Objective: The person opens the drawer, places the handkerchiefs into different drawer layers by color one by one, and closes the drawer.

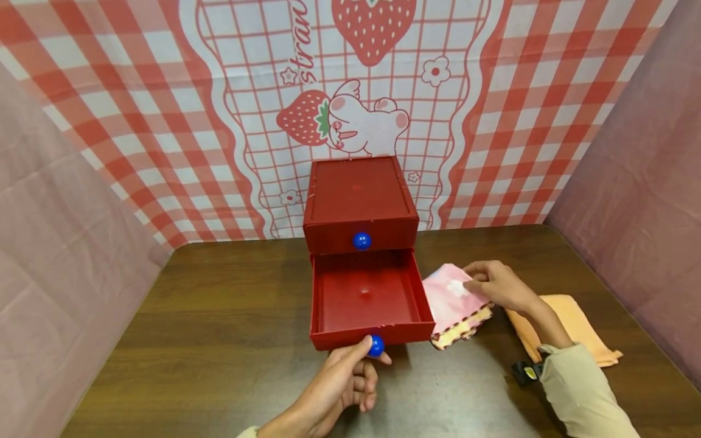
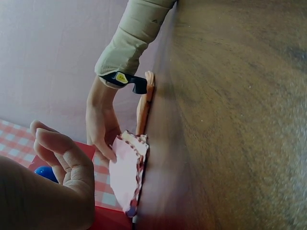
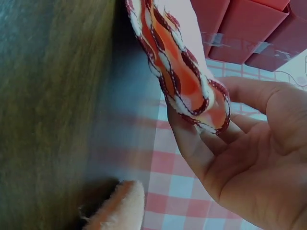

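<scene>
The red two-drawer box [image 1: 358, 188] has its lower drawer [image 1: 367, 298] pulled out, and its bare red floor shows. My left hand [image 1: 342, 380] holds the round blue knob [image 1: 376, 345] of that drawer, thumb at its left side and forefinger beneath. Right of the drawer, my right hand [image 1: 501, 285] grips a folded pink cloth [image 1: 451, 298] with a scalloped, dark-stitched edge. In the right wrist view, the folded layers [image 3: 184, 72] lie between the thumb and the fingers. The cloth's left side is right at the drawer wall.
An orange folded cloth [image 1: 580, 328] lies on the wooden table [image 1: 219, 340], partly under my right forearm in the head view. The upper drawer, with its blue knob [image 1: 362, 241], is closed. A checkered strawberry curtain [image 1: 219, 140] hangs behind the box, with pink cloth walls at both sides.
</scene>
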`<state>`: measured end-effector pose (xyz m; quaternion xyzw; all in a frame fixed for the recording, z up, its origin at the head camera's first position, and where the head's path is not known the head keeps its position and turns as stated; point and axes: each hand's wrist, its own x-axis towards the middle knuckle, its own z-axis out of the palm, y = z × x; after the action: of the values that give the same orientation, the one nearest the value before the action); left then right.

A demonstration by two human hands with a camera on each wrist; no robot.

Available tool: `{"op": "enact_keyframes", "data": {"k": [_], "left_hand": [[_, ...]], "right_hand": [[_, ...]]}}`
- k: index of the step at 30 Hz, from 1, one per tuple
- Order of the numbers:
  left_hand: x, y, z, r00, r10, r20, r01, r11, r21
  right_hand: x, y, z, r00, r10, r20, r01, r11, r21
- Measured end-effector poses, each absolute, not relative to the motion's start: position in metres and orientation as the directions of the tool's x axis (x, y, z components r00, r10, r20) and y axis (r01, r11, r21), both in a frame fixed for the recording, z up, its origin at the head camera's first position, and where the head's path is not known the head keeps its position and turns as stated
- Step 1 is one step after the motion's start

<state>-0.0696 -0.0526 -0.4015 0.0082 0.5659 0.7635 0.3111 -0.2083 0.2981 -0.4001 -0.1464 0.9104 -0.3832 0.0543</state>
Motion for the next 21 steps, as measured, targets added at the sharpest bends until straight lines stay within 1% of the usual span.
{"op": "enact_keyframes", "data": {"k": [5,8,14,21], "left_hand": [[-0.07,-0.052,-0.401,-0.808,0.483,-0.339,-0.464,-0.166,0.87],[-0.07,-0.052,-0.401,-0.807,0.482,-0.341,-0.465,-0.163,0.87],[-0.07,-0.052,-0.401,-0.807,0.483,-0.339,-0.463,-0.161,0.872],[-0.069,-0.052,-0.401,-0.807,0.485,-0.337,-0.462,-0.163,0.872]], "right_hand": [[-0.207,0.299,-0.399,-0.927,-0.369,-0.061,-0.211,0.65,-0.73],[-0.207,0.299,-0.4,-0.912,-0.403,-0.079,-0.216,0.634,-0.743],[-0.206,0.3,-0.397,-0.918,-0.396,-0.015,-0.26,0.63,-0.732],[-0.201,0.298,-0.385,-0.921,-0.385,0.061,-0.31,0.628,-0.714]]}}
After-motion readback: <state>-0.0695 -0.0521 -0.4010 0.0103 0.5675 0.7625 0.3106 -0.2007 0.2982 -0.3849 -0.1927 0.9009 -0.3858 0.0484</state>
